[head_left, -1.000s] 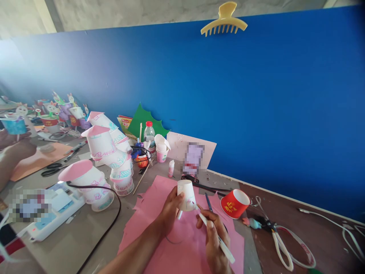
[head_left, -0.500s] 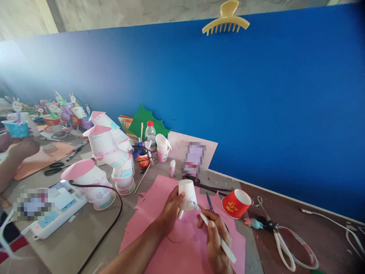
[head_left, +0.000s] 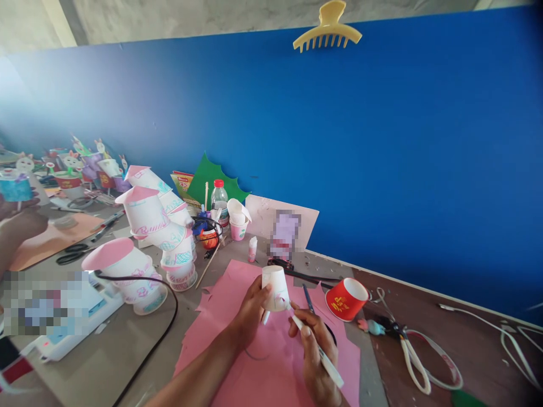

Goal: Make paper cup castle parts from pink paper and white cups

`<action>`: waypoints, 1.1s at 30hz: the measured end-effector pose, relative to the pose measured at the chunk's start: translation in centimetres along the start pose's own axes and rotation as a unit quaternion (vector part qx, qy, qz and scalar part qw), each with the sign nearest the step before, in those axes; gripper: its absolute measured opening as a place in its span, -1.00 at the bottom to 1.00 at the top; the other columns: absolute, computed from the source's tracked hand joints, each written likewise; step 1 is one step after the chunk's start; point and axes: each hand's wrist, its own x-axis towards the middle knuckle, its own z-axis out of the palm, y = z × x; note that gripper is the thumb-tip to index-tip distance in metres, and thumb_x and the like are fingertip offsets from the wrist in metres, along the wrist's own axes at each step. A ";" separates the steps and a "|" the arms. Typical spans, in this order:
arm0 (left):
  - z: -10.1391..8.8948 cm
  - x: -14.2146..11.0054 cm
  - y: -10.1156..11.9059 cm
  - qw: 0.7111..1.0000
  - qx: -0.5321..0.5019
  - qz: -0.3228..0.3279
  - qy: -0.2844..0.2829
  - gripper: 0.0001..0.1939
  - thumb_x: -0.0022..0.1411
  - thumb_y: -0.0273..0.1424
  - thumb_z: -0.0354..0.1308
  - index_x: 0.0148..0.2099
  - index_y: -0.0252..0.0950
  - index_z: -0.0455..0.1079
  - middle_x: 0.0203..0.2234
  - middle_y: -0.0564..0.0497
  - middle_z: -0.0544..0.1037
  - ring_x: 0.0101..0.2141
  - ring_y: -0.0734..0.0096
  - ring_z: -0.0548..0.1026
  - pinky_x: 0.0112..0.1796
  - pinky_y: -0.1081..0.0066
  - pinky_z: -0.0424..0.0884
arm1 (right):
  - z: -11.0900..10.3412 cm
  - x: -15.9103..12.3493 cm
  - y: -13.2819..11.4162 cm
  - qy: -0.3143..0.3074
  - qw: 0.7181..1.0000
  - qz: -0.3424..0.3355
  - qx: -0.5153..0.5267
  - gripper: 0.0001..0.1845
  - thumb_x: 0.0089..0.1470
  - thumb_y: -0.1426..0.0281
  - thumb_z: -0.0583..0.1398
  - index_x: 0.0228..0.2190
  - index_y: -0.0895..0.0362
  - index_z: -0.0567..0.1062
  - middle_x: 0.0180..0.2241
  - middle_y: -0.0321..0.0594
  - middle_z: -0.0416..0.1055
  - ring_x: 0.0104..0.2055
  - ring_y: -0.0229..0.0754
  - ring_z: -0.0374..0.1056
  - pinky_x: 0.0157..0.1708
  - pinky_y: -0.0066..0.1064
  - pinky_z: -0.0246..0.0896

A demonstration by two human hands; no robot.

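Note:
My left hand (head_left: 253, 311) grips a white paper cup (head_left: 275, 287), turned upside down, over a sheet of pink paper (head_left: 220, 328). Below the cup, a small white piece, perhaps a pen cap (head_left: 266, 317), sticks out by the left fingers. In my right hand (head_left: 317, 345) is a white marker pen (head_left: 324, 359), its tip at the cup's lower right side. A few pinkish marks show on the cup there. Partly behind my right hand lies a dark-bladed tool, apparently scissors (head_left: 308, 298).
Towers of decorated white cups (head_left: 146, 217) stand at the left near a power strip (head_left: 80, 322) with a black cable. A red paper cup (head_left: 347, 299) lies tipped at the right, beside a corded lanyard (head_left: 407, 350). Another person's hand (head_left: 25, 226) holds a blue cup (head_left: 16, 186) at far left.
The whole view has shifted slightly, so most things sit a little further left. My hands keep their hold on cup and marker; the marks on the cup look somewhat fuller.

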 end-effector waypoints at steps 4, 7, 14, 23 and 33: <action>0.1 0.0 0.1 1.000 -0.004 -0.006 -0.001 -0.49 0.11 -0.03 0.16 -0.06 -0.34 0.33 -0.58 0.13 0.30 -0.63 0.58 0.17 -0.67 0.55 -0.06 | 0.0 0.1 0.0 0.004 1.000 0.009 -0.003 -0.80 0.24 0.29 0.03 -0.24 0.03 0.44 -0.56 -0.39 0.34 -0.48 -0.27 0.32 -0.30 -0.39 0.29; 0.2 -0.1 0.2 1.000 -0.008 -0.008 0.002 -0.48 0.10 -0.03 0.17 -0.07 -0.35 0.34 -0.57 0.11 0.32 -0.61 0.57 0.20 -0.66 0.56 -0.05 | 0.0 0.2 -0.1 0.013 1.000 0.010 -0.014 -0.79 0.24 0.28 0.04 -0.25 0.04 0.45 -0.56 -0.38 0.35 -0.49 -0.28 0.30 -0.43 -0.46 0.25; 0.1 -0.1 0.2 1.000 -0.023 -0.005 -0.008 -0.50 0.11 -0.07 0.19 -0.06 -0.36 0.35 -0.55 0.07 0.37 -0.60 0.57 0.24 -0.64 0.54 -0.03 | 0.1 0.4 -0.4 0.012 1.000 0.003 -0.016 -0.78 0.23 0.28 0.05 -0.23 0.05 0.47 -0.54 -0.35 0.37 -0.49 -0.26 0.32 -0.47 -0.45 0.25; 0.0 0.0 0.0 1.000 -0.006 -0.006 -0.005 -0.51 0.12 -0.06 0.17 -0.07 -0.35 0.35 -0.56 0.09 0.34 -0.63 0.59 0.19 -0.65 0.56 -0.05 | -0.1 0.1 0.2 -0.008 1.000 0.002 0.002 -0.80 0.24 0.31 0.05 -0.21 0.03 0.45 -0.56 -0.37 0.35 -0.47 -0.23 0.36 -0.31 -0.34 0.31; -0.3 0.1 -0.5 1.000 -0.001 -0.001 -0.007 -0.51 0.14 -0.06 0.14 -0.04 -0.34 0.33 -0.56 0.11 0.31 -0.64 0.59 0.17 -0.68 0.56 -0.05 | -0.4 -0.3 0.0 -0.024 1.000 0.014 0.007 -0.75 0.25 0.25 0.01 -0.26 0.06 0.44 -0.57 -0.35 0.35 -0.35 -0.18 0.39 -0.12 -0.26 0.28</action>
